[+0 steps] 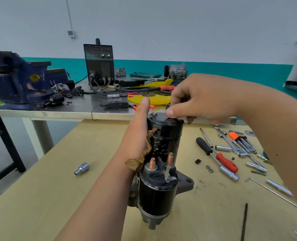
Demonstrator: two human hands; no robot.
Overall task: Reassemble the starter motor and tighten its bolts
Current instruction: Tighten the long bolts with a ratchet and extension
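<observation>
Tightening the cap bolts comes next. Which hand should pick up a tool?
Right. The left hand steadies the upright motor, so it is busy. The tools lie on the table to the motor's right, below the right hand, which only pinches at the end cap.

Left hand (pixel 139 131): held upright at centre, thumb raised, fingers hidden
Right hand (pixel 196 100): held farther right, fingers curled, fingertips pinched

Fingers of the left hand (pixel 138 126) hidden behind the starter motor (pixel 163 143); vise (pixel 14 79) cut by left edge
</observation>
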